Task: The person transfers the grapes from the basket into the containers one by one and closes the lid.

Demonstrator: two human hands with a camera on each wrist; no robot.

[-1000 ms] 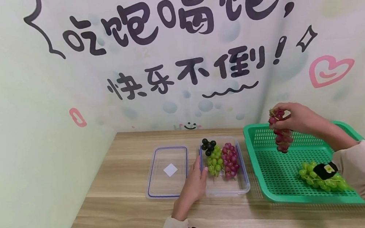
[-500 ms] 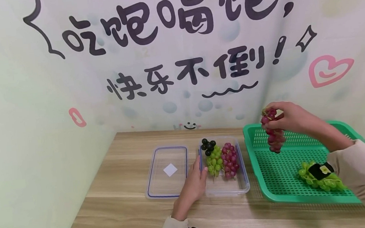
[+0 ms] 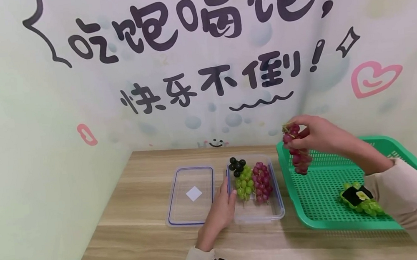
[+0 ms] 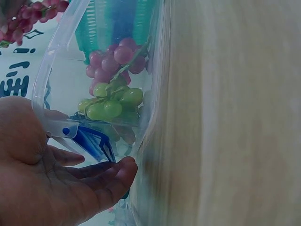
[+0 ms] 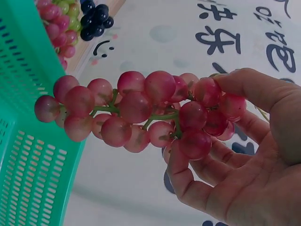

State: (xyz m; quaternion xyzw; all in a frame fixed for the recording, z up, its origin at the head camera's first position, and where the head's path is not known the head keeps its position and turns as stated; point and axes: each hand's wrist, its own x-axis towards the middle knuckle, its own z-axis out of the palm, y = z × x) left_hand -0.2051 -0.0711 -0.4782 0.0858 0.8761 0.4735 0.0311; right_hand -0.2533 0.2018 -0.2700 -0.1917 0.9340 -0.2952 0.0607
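Observation:
My right hand (image 3: 316, 134) holds a bunch of red grapes (image 3: 299, 154) by its stem end, above the left side of the green basket. In the right wrist view, the red bunch (image 5: 136, 106) is pinched between thumb and fingers. My left hand (image 3: 221, 206) grips the left side of a clear plastic food container (image 3: 258, 214), beside its blue clasp (image 4: 94, 143). Inside lie a small black bunch (image 3: 237, 167), a green bunch (image 3: 244, 184) and another red bunch (image 3: 262, 182).
The green perforated basket (image 3: 319, 203) stands right of the container, with a green grape bunch (image 3: 370, 207) partly hidden by my right wrist. A clear lid with blue seal (image 3: 186, 209) lies left on the wooden table (image 3: 136, 245). Behind is a printed wall cloth (image 3: 178, 128).
My right hand has moved left with the red grapes, from over the basket's middle-left toward its left rim. The left hand stays on the container.

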